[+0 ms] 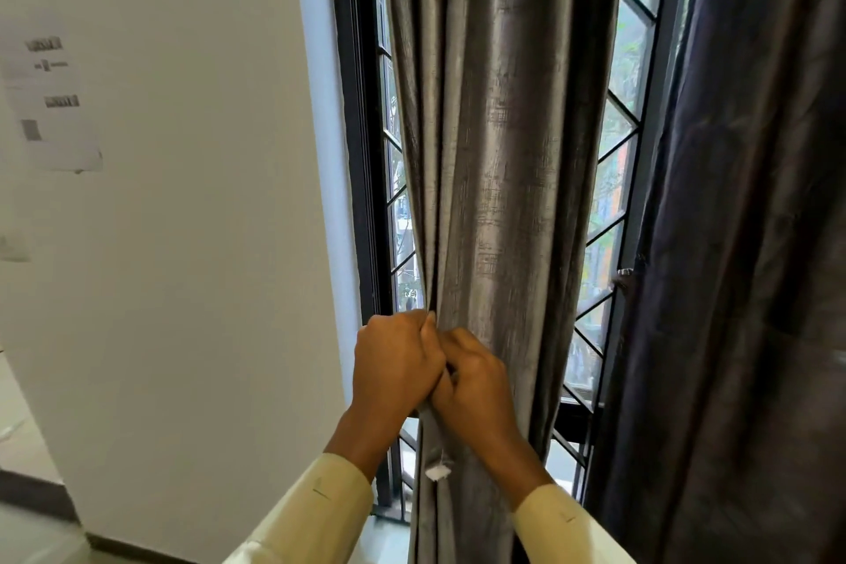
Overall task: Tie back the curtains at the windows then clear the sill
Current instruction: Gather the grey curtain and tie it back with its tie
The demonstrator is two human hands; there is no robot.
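Note:
A grey shiny curtain (494,151) hangs gathered in front of a black-framed window (361,151). My left hand (393,362) grips the curtain's left edge at about waist height. My right hand (476,380) presses against it, fingers closed on the same folds. A narrow strip of the same grey fabric with a small white tag (437,469) dangles below my hands. A second, darker curtain (732,243) hangs at the right. A thin slice of the pale sill (389,536) shows at the bottom, between my sleeves.
A white wall (206,243) stands to the left with a printed paper sheet (50,101) stuck on it. Black diagonal grille bars (609,243) cross the window glass. A dark skirting board (36,495) runs along the floor at lower left.

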